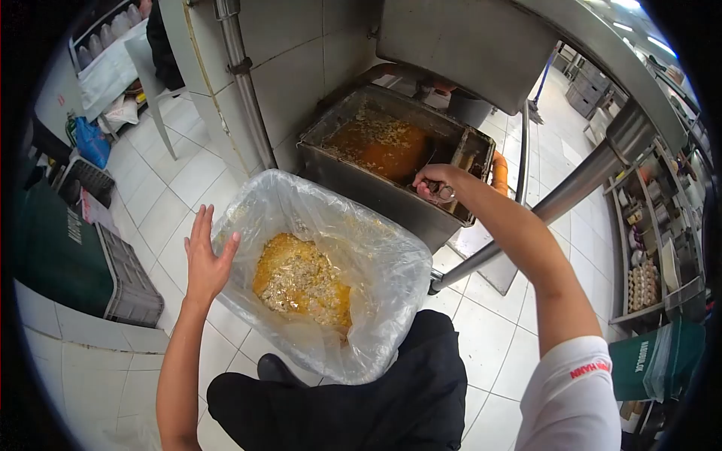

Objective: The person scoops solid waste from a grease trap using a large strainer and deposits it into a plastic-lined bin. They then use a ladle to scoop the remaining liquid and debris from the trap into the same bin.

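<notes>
My right hand (436, 184) is closed around a metal handle with a ring at its end, over the front right edge of an open metal grease trap (361, 177). What the handle belongs to is hidden by the fingers and the box. Brown-orange liquid (395, 146) with pale floating scum fills the trap. My left hand (208, 259) is open, fingers spread, beside the left rim of a bin lined with a clear plastic bag (383, 259). Inside the bag lies a heap of yellow and whitish greasy waste (301, 274).
A steel sink basin (455, 45) hangs low over the trap. Steel table legs (244, 83) stand at left and right. An orange pipe (500, 173) runs behind the trap. A grey crate (134, 274) sits at left, shelves with egg trays (643, 286) at right. White tiles cover the floor.
</notes>
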Available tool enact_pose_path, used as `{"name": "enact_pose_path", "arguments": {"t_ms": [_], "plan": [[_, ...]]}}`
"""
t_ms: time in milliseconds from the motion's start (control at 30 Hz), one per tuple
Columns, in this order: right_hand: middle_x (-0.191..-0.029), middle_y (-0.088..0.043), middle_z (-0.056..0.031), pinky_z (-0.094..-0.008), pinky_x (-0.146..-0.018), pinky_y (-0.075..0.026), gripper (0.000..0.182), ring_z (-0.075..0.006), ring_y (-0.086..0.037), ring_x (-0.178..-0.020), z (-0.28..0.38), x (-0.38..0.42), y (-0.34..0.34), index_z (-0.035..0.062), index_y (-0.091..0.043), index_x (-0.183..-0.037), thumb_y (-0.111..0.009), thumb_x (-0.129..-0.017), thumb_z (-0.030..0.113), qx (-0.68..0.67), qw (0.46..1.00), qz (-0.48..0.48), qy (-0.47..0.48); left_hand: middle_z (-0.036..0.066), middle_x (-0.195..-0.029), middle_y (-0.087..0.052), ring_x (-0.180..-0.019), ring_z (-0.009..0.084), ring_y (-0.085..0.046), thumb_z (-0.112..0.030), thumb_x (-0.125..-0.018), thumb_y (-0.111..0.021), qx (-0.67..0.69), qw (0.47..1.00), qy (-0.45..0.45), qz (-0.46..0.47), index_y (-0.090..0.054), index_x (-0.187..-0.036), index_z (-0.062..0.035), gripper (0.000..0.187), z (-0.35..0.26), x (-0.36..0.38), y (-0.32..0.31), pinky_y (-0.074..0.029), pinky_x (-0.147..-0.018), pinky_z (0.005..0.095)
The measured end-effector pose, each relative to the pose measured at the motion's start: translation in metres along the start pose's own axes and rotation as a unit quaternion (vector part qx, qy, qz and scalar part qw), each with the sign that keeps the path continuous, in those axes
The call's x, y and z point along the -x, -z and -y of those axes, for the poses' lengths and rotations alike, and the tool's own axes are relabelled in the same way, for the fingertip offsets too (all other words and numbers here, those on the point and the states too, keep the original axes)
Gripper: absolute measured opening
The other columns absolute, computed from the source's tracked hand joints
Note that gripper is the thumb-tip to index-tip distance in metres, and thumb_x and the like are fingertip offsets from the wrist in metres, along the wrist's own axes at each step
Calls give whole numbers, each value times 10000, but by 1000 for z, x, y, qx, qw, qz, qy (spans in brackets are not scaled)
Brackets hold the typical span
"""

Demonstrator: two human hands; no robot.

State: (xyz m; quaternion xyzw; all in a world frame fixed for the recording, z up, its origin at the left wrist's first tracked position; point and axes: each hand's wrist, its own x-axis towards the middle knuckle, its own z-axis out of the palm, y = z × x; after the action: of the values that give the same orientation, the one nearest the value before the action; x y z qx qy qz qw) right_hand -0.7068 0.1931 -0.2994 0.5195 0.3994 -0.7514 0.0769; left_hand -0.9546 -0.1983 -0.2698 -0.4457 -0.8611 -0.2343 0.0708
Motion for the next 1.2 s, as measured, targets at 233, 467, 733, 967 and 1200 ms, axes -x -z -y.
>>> {"name": "enact_pose_path", "arguments": {"t_ms": [233, 467, 733, 967, 1200], "plan": [[-477, -429, -29, -208, -365, -421, 260, -104, -431, -390, 5, -19, -17, 57, -387, -564, -451, -816, 59, -124, 992, 9, 35, 204, -1289, -390, -1213, 295, -363, -322, -853, -520, 258, 965, 9, -48, -361, -1272, 3, 554, -89, 3, 7, -281, -997, 361], [-493, -400, -28, -196, -370, -419, 248, -103, -427, -395, 18, -29, -36, 50, -347, -596, -417, -833, 45, -221, 973, 21, 68, 223, -1241, -435, -1169, 302, -415, -313, -855, -524, 419, 904, 74, -31, -380, -1253, 16, 536, -112, 24, -26, -320, -962, 365], [-539, -417, -51, -235, -364, -421, 126, -134, -437, -401, 25, -41, -34, -1, -390, -722, -413, -841, 35, -304, 949, 85, 3, 213, -1204, -461, -1122, 308, -446, -214, -820, -580, 384, 921, 61, 3, -432, -1190, 32, 468, -104, 42, -8, -332, -946, 366], [-574, -429, -65, -261, -395, -448, 121, -143, -457, -447, 34, -56, -28, -12, -383, -725, -435, -828, 26, -335, 932, 139, 27, 204, -1199, -460, -1121, 316, -443, -154, -793, -600, 363, 931, 39, -7, -438, -1163, 42, 449, -97, 36, -11, -329, -950, 371], [-650, -455, -110, -285, -446, -478, 123, -189, -502, -520, 45, -71, -21, -41, -395, -764, -477, -823, 29, -376, 917, 124, 52, 165, -1234, -438, -1132, 280, -437, -140, -820, -567, 344, 939, 20, 7, -387, -1224, 26, 472, -97, 31, -12, -335, -955, 365]]}}
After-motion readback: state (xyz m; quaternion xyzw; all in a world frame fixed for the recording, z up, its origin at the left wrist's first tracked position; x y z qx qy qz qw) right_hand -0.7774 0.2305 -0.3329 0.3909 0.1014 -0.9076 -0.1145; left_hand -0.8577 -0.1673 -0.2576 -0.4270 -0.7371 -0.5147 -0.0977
